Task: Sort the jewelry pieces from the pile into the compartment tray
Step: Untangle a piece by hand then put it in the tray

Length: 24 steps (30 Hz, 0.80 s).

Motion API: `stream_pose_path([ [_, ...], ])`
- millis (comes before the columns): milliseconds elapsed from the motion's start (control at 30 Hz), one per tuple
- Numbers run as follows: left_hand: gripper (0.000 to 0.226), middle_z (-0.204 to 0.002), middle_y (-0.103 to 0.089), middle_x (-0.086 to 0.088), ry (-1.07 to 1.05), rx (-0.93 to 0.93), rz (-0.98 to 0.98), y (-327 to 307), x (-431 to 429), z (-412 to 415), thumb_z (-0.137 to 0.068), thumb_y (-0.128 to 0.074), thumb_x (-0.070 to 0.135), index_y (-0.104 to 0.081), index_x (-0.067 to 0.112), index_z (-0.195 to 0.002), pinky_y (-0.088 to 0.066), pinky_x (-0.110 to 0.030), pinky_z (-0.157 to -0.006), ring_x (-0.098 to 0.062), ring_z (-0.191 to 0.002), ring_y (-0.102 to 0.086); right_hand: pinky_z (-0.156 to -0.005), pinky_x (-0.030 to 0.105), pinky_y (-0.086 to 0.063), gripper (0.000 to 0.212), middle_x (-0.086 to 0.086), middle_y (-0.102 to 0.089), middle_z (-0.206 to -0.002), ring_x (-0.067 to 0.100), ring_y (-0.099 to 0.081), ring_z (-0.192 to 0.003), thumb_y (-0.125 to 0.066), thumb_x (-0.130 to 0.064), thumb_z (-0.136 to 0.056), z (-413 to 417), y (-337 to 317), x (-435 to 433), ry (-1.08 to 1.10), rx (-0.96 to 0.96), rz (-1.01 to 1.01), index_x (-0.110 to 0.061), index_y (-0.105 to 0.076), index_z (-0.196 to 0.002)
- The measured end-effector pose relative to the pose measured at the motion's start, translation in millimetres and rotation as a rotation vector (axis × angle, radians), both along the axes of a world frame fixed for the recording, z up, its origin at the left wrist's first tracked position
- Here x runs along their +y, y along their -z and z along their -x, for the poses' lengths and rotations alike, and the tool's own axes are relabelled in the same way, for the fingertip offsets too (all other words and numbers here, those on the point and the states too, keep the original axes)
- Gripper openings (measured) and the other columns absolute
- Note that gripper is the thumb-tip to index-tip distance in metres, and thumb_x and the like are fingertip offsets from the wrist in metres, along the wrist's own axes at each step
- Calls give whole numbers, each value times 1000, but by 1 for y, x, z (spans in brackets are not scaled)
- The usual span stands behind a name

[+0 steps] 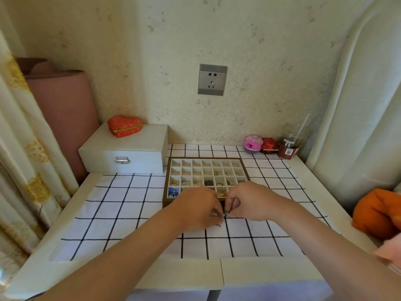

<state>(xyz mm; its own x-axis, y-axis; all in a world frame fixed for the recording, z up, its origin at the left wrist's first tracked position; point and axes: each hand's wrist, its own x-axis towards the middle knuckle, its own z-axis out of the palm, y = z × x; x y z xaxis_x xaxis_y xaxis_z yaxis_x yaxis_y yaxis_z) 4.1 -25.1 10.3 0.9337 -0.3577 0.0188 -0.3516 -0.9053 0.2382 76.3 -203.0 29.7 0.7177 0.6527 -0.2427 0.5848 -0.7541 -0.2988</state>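
Near rows of the brown-rimmed cream compartment tray [166, 181] hold pieces, while just in front of it the left hand [195, 207] and right hand [249, 200] pinch a small silvery jewelry piece [226, 215], seemingly the last.

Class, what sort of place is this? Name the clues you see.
Likely a bedroom corner at home: a patterned curtain, a wall socket, and a white jewelry box on a cloth-covered table.
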Motion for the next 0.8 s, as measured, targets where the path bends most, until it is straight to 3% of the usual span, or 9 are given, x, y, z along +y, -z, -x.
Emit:
stream_pose_path([
  [167,21,-103,-66,15,32,16,-58,-2,-3,0,-94,-57,40,-74,39,-107,-48,-30,-83,-6,-99,-53,-75,24,-54,13,-15,-72,-90,0,-66,-83,-72,-25,-86,2,-3,-2,3,38,-57,-31,-76,-97],
  [267,24,-112,-67,19,24,114,-91,-6,3,0,-90,-63,32,-72,40,-112,-47,-26,-88,-5,-104,-57,-71,19,-50,15,-16,-71,-91,-2,-64,-82,-73,-26,-86,4,-1,2,-35,51,-87,-33,-75,-100],
  [367,29,-114,-66,20,-1,186,-72,-8,9,1,-86,-69,27,-70,38,-113,-41,-19,-82,-3,-104,-58,-65,15,-43,17,-17,-68,-87,-5,-60,-75,-73,-25,-87,7,2,7,-85,49,-94,-31,-75,-103],
  [533,33,-104,-60,22,-40,244,-42,-9,18,3,-79,-74,25,-68,41,-107,-49,-23,-85,-4,-98,-57,-60,18,-37,18,-20,-55,-74,-4,-50,-67,-75,-33,-85,13,5,17,-167,-15,-52,-30,-76,-103],
  [800,25,-97,-63,24,-92,275,-3,-14,32,-1,-80,-77,32,-69,39,-103,-53,-25,-83,2,-90,-58,-74,21,-49,11,-17,-72,-92,1,-62,-85,-76,-34,-85,15,8,25,-181,15,-63,-31,-81,-95],
])
